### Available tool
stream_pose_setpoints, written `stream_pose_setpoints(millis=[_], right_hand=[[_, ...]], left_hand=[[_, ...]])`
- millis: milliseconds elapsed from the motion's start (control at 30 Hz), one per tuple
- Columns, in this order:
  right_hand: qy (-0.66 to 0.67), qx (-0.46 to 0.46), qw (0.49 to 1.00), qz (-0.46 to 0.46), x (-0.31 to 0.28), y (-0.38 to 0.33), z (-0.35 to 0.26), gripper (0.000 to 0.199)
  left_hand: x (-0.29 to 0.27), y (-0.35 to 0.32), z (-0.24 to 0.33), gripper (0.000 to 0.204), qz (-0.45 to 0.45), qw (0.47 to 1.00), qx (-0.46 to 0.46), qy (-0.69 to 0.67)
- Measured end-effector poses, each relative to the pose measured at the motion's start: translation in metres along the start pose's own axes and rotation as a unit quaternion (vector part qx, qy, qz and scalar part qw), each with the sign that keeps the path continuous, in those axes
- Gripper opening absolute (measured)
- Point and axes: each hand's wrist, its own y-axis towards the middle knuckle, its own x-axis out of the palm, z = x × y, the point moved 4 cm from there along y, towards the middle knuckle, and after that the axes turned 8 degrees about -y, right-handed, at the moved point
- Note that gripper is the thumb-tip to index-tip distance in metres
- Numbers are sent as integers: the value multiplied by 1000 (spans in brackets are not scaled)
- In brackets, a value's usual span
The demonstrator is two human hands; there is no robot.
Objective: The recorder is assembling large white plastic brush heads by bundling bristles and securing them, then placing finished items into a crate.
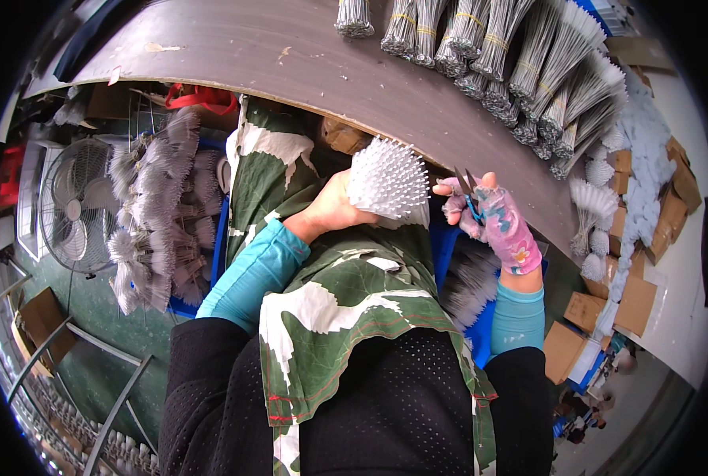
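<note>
My left hand [335, 206], bare below a teal sleeve, is closed around a round bundle of thin white stems [387, 178]. The many small tips of the bundle face up, just off the table's near edge. To its right, my right hand [506, 228] wears a pink fingerless glove. Its fingers are wrapped on small scissors [466, 184] with dark blades and a blue handle. The blades point up and are slightly parted, apart from the bundle. A green-and-white camouflage apron [330, 309] covers my lap.
Several tied bundles of thin silvery wires [493, 47] lie on the far right of the brown table [290, 67]. White bristly bundles hang at the left [160, 206], beside a floor fan [75, 206]. Cardboard boxes [584, 311] stand at the right. A metal frame [120, 404] is lower left.
</note>
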Motion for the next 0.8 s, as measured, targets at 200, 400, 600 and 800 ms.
stream_pose_setpoints(millis=[200,400,600,800], right_hand=[[-55,-2,998,-21,-1,3,-14,50],[-194,-76,978,-1,6,2,-36,29],[-21,87,994,-65,22,-5,-9,29],[12,76,994,-82,28,-7,3,30]], left_hand=[[1,-3,-4,49,18,999,-32,-32],[-2,-5,-5,49,21,998,-52,31],[1,-1,-13,49,111,988,106,6],[-11,-2,-26,49,168,979,63,-101]])
